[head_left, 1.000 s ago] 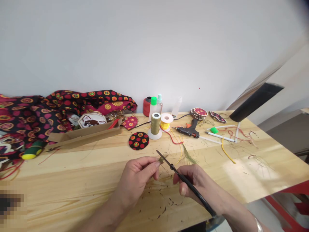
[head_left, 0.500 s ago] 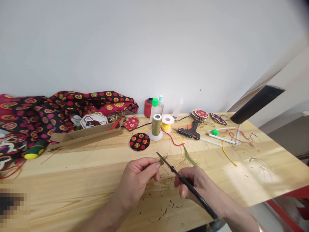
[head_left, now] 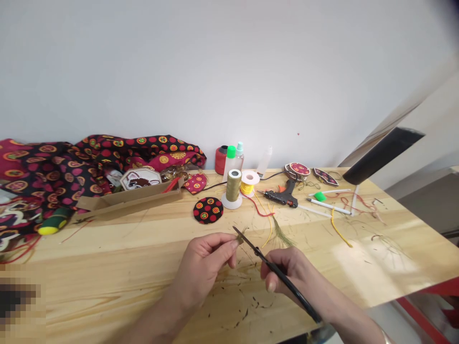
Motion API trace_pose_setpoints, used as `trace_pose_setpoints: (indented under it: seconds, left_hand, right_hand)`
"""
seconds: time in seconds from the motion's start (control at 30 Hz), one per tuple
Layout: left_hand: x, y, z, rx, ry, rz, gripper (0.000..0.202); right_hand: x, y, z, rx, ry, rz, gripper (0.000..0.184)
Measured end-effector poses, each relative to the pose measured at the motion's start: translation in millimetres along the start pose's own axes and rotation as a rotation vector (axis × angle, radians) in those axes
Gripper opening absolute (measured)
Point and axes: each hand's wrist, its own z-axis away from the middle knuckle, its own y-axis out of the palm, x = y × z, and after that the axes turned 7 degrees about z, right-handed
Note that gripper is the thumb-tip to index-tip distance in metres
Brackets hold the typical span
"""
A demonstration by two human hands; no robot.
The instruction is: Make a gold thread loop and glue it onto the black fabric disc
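Between the thumb and fingertips of my left hand a small bundle of olive-green thread is pinched, its cut-looking ends poking out. My right hand holds black scissors, with the blades pointing up and left. Those blades lie across the thread ends, close to my left fingertips. Whether the blades are parted is too small to tell. Behind my right hand lies a loose green thread tassel tied with red cord. Dark thread clippings are scattered on the wood below my hands.
On the wooden table stand an olive thread spool and a yellow cord spool. A hot glue gun lies right of them. A round fabric patch, a cardboard tray and patterned cloth are leftward.
The hands and scissors stay nearly in place. The thread ends at the blades look slightly shorter, and the view has shifted a little.
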Motion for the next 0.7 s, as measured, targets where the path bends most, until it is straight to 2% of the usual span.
trace_pose_setpoints:
  seconds: [0.23, 0.4, 0.5, 0.57, 0.63, 0.7]
  left_hand:
    - [1.6, -0.2, -1.0, -0.008, 0.005, 0.004, 0.023]
    - [1.6, -1.2, -1.7, -0.021, -0.002, -0.004, 0.021]
    - [2.3, -1.9, -2.9, -0.022, -0.010, 0.029, 0.022]
    - [2.4, -1.9, -3.5, -0.021, -0.018, 0.075, 0.021]
    - [2.3, -1.6, -3.5, -0.024, -0.032, 0.119, 0.021]
    - [2.7, -1.3, -3.1, -0.022, -0.043, 0.145, 0.020]
  right_hand:
    - [-7.4, 4.9, -4.7, -0.048, 0.040, 0.046, 0.025]
    - [-14.1, 4.6, -7.3, -0.168, 0.017, 0.100, 0.031]
    - [-19.4, -11.7, -2.7, -0.368, 0.053, 0.361, 0.033]
    - [-26.0, -29.8, 3.9, -0.491, 0.157, 0.627, 0.031]
    - [-34.7, -49.7, 12.0, -0.541, 0.298, 0.820, 0.028]
    - [-43.0, -67.2, 19.7, -0.501, 0.357, 0.933, 0.025]
